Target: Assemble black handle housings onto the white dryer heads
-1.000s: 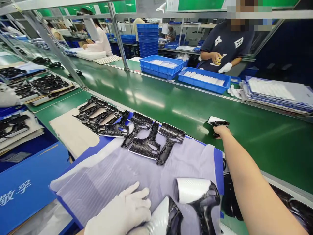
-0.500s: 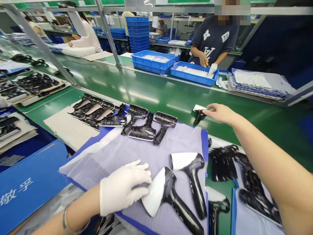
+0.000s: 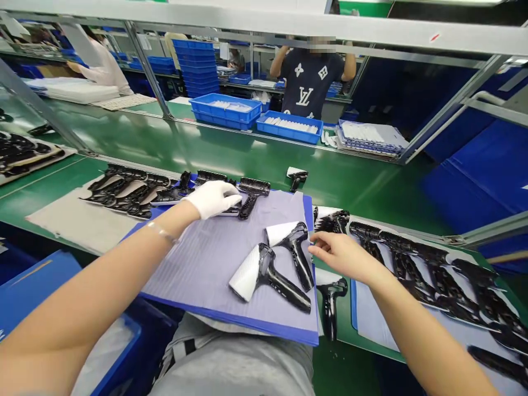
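My left hand [image 3: 216, 199], in a white glove, is over the row of black hair dryer housing halves at the back of the padded board [image 3: 198, 258]. Its fingers and thumb curl round one black housing half [image 3: 236, 210], mostly hidden beneath them. Another housing half [image 3: 253, 190] lies just right of it. My bare right hand [image 3: 336, 250] is open at the board's right edge, its fingertips beside a white-and-black hair dryer [image 3: 299, 250]. A second hair dryer [image 3: 270, 278] lies in front of that one, handle toward the lower right.
A hair dryer [image 3: 297, 177] lies on the green conveyor [image 3: 231, 151]. Another [image 3: 330, 297] is right of the board. Black housing parts fill boards at left [image 3: 124, 190] and right [image 3: 429, 264]. Beyond the conveyor stand blue trays [image 3: 289, 129] and a person [image 3: 307, 77]. A metal rail [image 3: 264, 22] crosses above.
My right hand has let go of the hair dryer on the conveyor and drawn back. My left hand has moved from beside the front hair dryer to the black housing halves. The person opposite has raised both arms.
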Tool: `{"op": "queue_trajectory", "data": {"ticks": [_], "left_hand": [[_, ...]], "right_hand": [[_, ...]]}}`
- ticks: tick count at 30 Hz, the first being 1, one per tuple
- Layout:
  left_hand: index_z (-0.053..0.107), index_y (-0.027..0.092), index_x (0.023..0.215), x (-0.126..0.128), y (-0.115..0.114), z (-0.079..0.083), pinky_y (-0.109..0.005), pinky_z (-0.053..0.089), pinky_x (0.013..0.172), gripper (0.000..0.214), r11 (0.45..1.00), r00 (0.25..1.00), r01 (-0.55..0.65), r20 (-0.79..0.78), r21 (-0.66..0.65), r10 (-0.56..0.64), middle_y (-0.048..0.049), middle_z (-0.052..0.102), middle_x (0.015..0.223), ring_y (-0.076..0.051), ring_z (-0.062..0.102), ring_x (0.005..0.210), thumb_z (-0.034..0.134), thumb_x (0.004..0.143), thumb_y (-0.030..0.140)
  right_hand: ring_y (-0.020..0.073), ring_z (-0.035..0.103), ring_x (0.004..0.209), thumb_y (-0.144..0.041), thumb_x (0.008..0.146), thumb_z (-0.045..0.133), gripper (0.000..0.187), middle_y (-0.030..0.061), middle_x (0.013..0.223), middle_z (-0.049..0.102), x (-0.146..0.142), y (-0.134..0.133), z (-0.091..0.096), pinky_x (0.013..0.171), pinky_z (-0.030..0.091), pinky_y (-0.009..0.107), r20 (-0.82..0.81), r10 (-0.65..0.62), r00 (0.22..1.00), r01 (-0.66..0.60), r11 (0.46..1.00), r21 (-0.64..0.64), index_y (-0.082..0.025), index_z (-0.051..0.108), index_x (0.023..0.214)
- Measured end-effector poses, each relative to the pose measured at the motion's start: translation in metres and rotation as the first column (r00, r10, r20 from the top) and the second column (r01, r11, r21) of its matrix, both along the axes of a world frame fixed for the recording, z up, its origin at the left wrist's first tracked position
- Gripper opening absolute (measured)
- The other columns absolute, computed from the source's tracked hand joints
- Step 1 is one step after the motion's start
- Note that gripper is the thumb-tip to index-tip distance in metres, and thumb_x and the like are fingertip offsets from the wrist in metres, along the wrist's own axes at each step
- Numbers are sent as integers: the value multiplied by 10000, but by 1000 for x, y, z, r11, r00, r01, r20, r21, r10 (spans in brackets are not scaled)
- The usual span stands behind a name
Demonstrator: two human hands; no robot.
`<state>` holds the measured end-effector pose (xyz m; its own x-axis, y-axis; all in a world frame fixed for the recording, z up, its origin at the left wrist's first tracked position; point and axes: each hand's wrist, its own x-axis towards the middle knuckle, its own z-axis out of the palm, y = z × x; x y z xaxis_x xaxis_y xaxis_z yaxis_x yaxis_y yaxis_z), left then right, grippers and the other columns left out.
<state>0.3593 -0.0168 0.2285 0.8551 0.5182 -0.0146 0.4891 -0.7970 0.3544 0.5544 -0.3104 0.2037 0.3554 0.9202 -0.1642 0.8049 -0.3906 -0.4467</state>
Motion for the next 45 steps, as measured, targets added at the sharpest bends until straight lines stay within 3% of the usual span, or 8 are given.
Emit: {"op": "queue_trajectory", "data": {"ticks": [9, 15, 23, 27, 32, 36, 41, 45], "left_hand": [[660, 147, 1093, 51, 34, -8, -435, 563, 873, 307, 987, 976, -75, -193, 144, 102, -77, 698, 1090, -214, 678, 966, 582, 955, 410], [654, 171, 1163, 38, 64, -6, -502, 506, 991, 311, 975, 950, 155, -294, 158, -103, -101, 649, 1270, -258, 623, 1148, 605, 943, 385], [751, 199, 1059, 24, 47, -23, -630, 80, 1208, 537, 903, 923, 347, -262, 252, -282, -138, 442, 1549, -455, 170, 1500, 923, 551, 219], [770, 233, 884, 17, 41, -14, -571, 22, 1227, 380, 932, 955, 287, -140, 220, -261, -97, 659, 1327, -386, 308, 1465, 882, 541, 113], [712, 155, 872, -18, 66, 8, -613, 330, 1098, 185, 998, 997, -50, 64, -34, 52, -99, 737, 963, -315, 630, 1116, 773, 767, 295], [649, 128, 936, -61, 90, 21, -443, 562, 816, 324, 874, 924, -192, 218, -446, 315, -65, 701, 884, -218, 685, 841, 590, 924, 446], [567, 147, 918, -106, 74, 22, -413, 595, 647, 333, 570, 792, 40, 374, -821, 483, -106, 698, 779, -234, 696, 676, 661, 840, 456], [530, 212, 956, -118, 30, 12, -382, 600, 661, 392, 442, 638, 233, 479, -866, 602, -40, 695, 848, -237, 720, 743, 781, 749, 432]], "right_hand": [[290, 735, 792, -401, 970, 483, 317, 77, 899, 775, -21, 13, -17, 642, 531, 363, 101, -63, 993, 65, 998, -12, -187, 663, 1119], [276, 734, 716, -425, 954, 498, 329, 57, 845, 773, -3, 25, 0, 573, 521, 348, 199, -64, 978, 53, 997, 61, -204, 657, 1140], [251, 740, 888, -355, 992, 518, 396, 38, 964, 792, -13, 137, 24, 754, 553, 340, 138, 142, 980, -143, 990, 3, -239, 565, 1368], [282, 695, 1078, -417, 1024, 471, 471, 87, 1195, 734, -30, 193, 18, 904, 529, 425, 145, 189, 971, -179, 981, -76, -262, 472, 1468], [266, 669, 1072, -541, 982, 535, 432, 118, 1147, 710, -48, 228, 4, 955, 500, 501, 156, 124, 980, -94, 979, -183, -161, 676, 1134], [331, 668, 985, -511, 862, 688, 373, 131, 941, 722, -42, 221, 5, 877, 493, 497, 86, 20, 996, -12, 995, -95, -166, 654, 1001], [241, 656, 679, -217, 747, 584, 280, 10, 688, 642, -15, 186, 20, 632, 492, 336, -287, -94, 953, 120, 990, 77, -219, 487, 1010], [202, 646, 691, -288, 679, 543, 290, 17, 766, 629, -18, 147, 25, 596, 495, 291, -559, -92, 824, 244, 948, 203, -232, 432, 941]]}}
